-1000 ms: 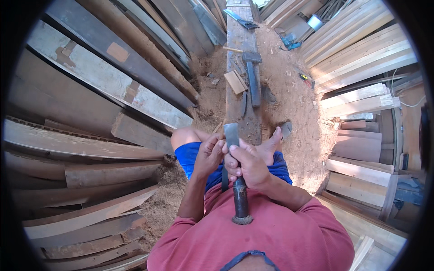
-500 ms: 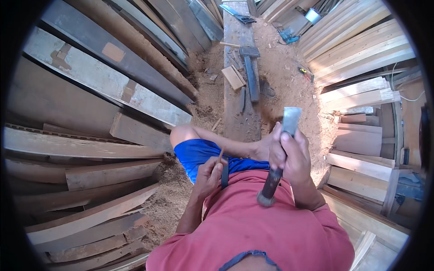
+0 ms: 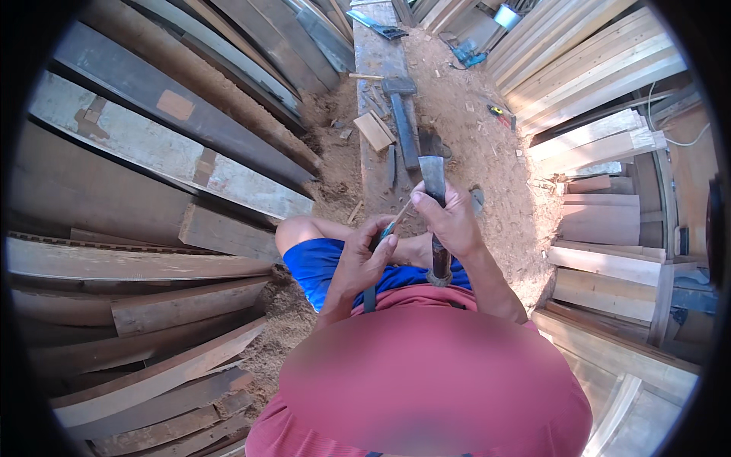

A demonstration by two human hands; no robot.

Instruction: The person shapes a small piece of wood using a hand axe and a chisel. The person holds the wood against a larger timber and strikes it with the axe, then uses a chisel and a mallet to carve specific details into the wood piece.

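My right hand (image 3: 455, 221) is closed around the dark handle of a hammer (image 3: 432, 174). Its grey metal head points up and away from me, over a long wooden beam (image 3: 373, 164) that I sit astride. My left hand (image 3: 364, 260) grips a slim chisel (image 3: 396, 221) with a dark handle. The thin blade slants up toward the hammer head, and its tip lies close to the beam just left of the head. The two hands nearly touch above my blue shorts (image 3: 320, 266).
A big mallet (image 3: 402, 114) and a small wood block (image 3: 375, 129) lie farther along the beam, with a saw (image 3: 377, 23) at its far end. Weathered planks (image 3: 175, 152) are stacked on the left and pale boards (image 3: 594, 84) on the right. Sawdust covers the floor (image 3: 495, 152).
Half a second ago my right hand held the hammer raised out to the right. It has come back to the centre, next to the chisel. My left hand stays on the chisel.
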